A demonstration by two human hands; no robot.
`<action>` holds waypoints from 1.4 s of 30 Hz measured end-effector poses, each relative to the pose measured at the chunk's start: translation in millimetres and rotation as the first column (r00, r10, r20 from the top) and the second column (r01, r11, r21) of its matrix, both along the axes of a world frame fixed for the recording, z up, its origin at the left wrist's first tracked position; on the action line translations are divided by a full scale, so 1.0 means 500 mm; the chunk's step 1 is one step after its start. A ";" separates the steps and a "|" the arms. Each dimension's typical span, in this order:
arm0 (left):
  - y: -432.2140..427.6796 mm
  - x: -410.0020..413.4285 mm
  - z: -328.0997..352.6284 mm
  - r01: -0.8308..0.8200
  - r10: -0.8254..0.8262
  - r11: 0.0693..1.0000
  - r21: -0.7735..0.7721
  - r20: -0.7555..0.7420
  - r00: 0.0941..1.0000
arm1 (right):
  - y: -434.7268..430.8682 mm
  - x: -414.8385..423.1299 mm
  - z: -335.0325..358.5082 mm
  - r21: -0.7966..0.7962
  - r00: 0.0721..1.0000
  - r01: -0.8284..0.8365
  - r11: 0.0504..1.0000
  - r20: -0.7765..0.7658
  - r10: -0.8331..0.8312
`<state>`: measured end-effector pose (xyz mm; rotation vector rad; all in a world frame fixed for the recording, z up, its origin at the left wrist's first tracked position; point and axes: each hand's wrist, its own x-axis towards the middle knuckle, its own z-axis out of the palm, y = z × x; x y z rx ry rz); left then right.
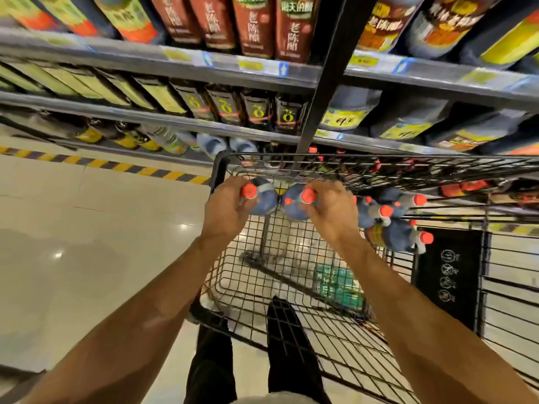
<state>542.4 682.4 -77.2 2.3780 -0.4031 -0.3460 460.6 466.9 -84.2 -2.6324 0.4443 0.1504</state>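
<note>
Noted green packet [338, 284] on floor of black wire shopping cart [217, 170]. Further in, my left hand [226, 204] gripped dark blue plastic bottle with orange cap [264, 199]. My right hand [329, 211] gripped second dark blue orange-capped bottle [293, 207]. Both bottles side by side at cart's far-left corner. Similar spare bottles [390, 231] by far-right edge. Grey metal shelf [145, 58] beyond.

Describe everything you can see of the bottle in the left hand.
The bottle has a dark blue-grey body, plastic by its look, a pale band at the shoulder and an orange cap, on, facing the camera. The left hand grips it at the neck, just below the cap, and holds it over the far left corner of the cart. A second bottle, in the right hand, hangs close beside it; whether they touch cannot be told.
</note>
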 end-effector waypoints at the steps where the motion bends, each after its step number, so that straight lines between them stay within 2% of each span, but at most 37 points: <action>1: 0.016 -0.006 0.024 -0.019 0.017 0.998 -0.056 -0.027 0.999 | 0.003 -0.007 0.020 0.060 0.999 0.031 0.998 0.028 -0.032; 4: 0.060 -0.012 0.107 -0.090 0.056 0.963 -0.253 -0.138 0.989 | 0.018 -0.022 0.092 0.245 0.989 0.100 0.964 0.079 -0.123; 7: 0.112 -0.008 0.203 -0.162 0.097 0.922 -0.352 -0.197 0.976 | 0.052 -0.031 0.190 0.335 0.967 0.099 0.937 0.189 -0.170; 9: 0.154 -0.005 0.270 -0.161 0.089 0.894 -0.417 -0.187 0.978 | 0.085 -0.033 0.266 0.380 0.949 0.074 0.922 0.256 -0.182; 12: 0.225 0.003 0.380 -0.073 0.029 0.870 -0.488 -0.096 0.995 | 0.141 -0.025 0.379 0.402 0.911 0.024 0.915 0.369 -0.186; 16: 0.329 0.023 0.514 -0.002 0.035 0.884 -0.467 0.063 0.997 | 0.244 -0.003 0.516 0.410 0.867 -0.050 0.911 0.471 -0.164; 20: 0.438 0.043 0.631 0.015 0.083 0.831 -0.556 0.151 0.985 | 0.358 0.031 0.632 0.395 0.811 -0.135 0.909 0.571 -0.128; 22: 0.491 0.053 0.675 0.057 0.089 0.831 -0.553 0.234 0.968 | 0.415 0.049 0.676 0.356 0.797 -0.162 0.920 0.597 -0.091; 24: 0.526 0.058 0.713 0.055 0.116 0.810 -0.583 0.251 0.961 | 0.453 0.065 0.710 0.339 0.777 -0.205 0.918 0.626 -0.058; 28: 0.622 0.074 0.786 0.093 0.140 0.808 -0.582 0.343 0.929 | 0.547 0.103 0.773 0.364 0.718 -0.271 0.891 0.693 -0.065; 34: 0.706 0.130 0.846 0.135 0.126 0.833 -0.537 0.422 0.898 | 0.620 0.176 0.829 0.341 0.683 -0.356 0.870 0.730 -0.007; 42: 0.696 0.280 0.863 0.135 0.146 0.822 -0.553 0.434 0.889 | 0.614 0.314 0.851 0.269 0.657 -0.380 0.885 0.752 0.053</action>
